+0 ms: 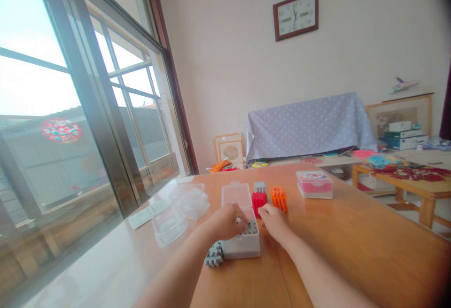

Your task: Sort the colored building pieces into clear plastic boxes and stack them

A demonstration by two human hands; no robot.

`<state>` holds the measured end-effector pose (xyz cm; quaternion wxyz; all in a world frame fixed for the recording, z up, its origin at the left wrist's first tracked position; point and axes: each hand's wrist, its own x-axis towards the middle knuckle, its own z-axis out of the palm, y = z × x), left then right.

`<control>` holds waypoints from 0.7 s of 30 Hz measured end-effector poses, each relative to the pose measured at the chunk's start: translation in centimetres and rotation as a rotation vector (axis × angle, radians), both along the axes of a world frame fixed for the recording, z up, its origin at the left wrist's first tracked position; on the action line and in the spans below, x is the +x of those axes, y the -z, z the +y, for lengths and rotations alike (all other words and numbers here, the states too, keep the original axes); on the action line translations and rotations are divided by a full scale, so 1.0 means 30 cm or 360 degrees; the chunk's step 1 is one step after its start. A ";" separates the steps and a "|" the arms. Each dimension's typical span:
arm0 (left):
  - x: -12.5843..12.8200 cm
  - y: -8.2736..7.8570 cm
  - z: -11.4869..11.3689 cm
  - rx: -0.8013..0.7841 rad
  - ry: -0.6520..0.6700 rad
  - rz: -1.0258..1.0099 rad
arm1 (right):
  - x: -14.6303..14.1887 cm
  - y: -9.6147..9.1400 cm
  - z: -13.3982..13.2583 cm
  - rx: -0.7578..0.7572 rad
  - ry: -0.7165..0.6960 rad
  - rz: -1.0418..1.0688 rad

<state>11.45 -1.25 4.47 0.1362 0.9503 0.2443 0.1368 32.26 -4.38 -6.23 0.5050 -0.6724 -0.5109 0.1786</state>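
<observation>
My left hand (228,219) reaches over the left wall of a clear plastic box (243,248), its bent fingers down among grey knobbed pieces (251,227). What its fingertips grip is hidden. Close by the box's right side is my right hand (275,223), fingers curled together; whatever they hold cannot be made out. A red knobbed block (259,201) stands just beyond that hand. Behind it sits a light grey block (260,187), and an orange block (279,198) is to the right. Another grey block (214,254) touches the box's front left corner. The hinged lid (235,194) lies back.
Several clear plastic containers (169,226) and a pale sheet (150,214) lie on the left of the wooden table (338,247). A closed box with pink contents (314,186) stands at the back right. Beyond are a covered piece of furniture (306,127) and a low bench (405,181).
</observation>
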 end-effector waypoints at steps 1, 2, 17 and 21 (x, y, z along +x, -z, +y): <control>0.001 0.001 -0.001 0.0018 -0.0008 -0.0011 | 0.000 -0.002 -0.001 -0.0004 -0.0002 0.0006; 0.003 0.000 -0.002 0.0046 -0.0003 -0.0015 | 0.000 -0.002 -0.002 -0.0008 0.0000 0.0006; -0.077 -0.012 0.028 0.0032 -0.0193 -0.0288 | 0.001 -0.013 -0.024 -0.0009 -0.0028 -0.0034; -0.194 -0.029 0.066 -0.0196 -0.0352 -0.0363 | 0.006 -0.003 -0.016 -0.0042 -0.0017 -0.0027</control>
